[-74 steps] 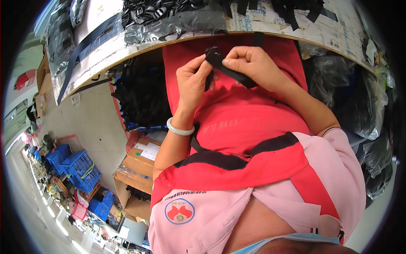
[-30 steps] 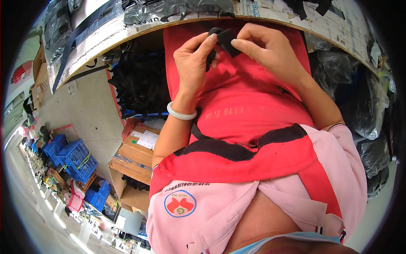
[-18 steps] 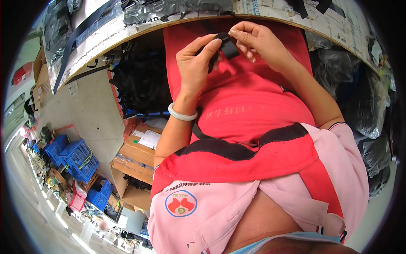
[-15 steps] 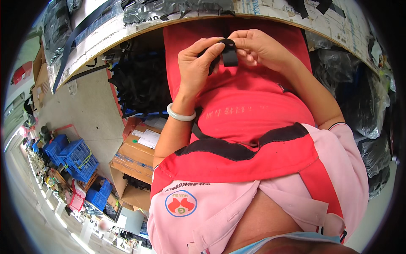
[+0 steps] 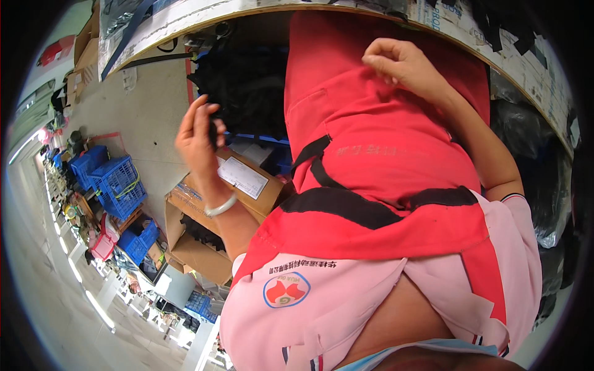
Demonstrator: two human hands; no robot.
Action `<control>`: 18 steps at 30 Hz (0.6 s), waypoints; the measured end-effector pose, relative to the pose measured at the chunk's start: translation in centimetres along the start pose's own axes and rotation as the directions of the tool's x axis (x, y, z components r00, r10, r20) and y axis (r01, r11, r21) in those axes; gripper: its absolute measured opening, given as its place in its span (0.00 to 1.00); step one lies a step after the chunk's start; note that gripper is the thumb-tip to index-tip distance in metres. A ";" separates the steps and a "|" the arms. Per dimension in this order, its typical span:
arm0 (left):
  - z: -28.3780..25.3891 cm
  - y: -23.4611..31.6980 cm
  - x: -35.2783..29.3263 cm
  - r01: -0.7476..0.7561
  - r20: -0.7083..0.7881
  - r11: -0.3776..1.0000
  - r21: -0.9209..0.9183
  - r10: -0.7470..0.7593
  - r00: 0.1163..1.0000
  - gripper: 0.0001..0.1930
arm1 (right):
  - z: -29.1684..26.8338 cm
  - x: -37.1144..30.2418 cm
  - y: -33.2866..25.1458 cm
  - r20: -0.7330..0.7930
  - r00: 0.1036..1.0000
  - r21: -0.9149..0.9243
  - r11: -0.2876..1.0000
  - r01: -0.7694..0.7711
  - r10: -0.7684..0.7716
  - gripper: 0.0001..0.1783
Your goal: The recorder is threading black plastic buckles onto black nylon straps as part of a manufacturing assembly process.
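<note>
My left hand (image 5: 201,139) is stretched out to the left, beside a pile of black straps (image 5: 241,93) under the table. Its fingers are bent and slightly smeared by motion. A dark piece, which looks like the black strap (image 5: 213,131), shows between the thumb and fingers. My right hand (image 5: 402,65) hovers over the red apron (image 5: 383,123) near the table edge. Its fingers are curled in with the thumb against them, and no object shows in them.
The table (image 5: 204,13) curves across the top, with black straps (image 5: 489,28) at its right. Below my left arm is an open cardboard box (image 5: 204,253) with black pieces inside. Blue crates (image 5: 117,185) stand at the left. Plastic bags (image 5: 526,127) hang at the right.
My hands were together over the lap, handling a black strap loop. The left has swung out left towards the pile; the right has stayed over the lap, emptied. The view has shifted slightly.
</note>
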State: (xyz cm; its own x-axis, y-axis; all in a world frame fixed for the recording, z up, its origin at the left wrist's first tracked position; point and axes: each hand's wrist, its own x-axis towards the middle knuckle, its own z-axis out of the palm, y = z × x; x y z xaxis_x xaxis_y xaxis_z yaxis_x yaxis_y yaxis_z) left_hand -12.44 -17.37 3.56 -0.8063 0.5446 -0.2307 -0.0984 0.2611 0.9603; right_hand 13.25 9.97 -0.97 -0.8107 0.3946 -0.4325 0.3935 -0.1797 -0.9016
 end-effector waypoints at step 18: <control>16.2 -3.1 -0.3 0.658 0.699 0.681 -0.323 -0.297 0.650 0.18 | 0.3 -0.2 -0.6 0.110 0.994 0.296 0.953 -0.057 0.026 0.13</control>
State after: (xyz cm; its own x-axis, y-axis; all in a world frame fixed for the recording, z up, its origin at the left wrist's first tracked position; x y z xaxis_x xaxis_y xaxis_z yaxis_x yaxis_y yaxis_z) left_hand -2.47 -5.38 -1.87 -0.0873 0.8339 -0.5449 -0.7855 0.2788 0.5525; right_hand 13.05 9.74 -0.31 -0.8431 0.2886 -0.4538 0.2932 -0.4608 -0.8377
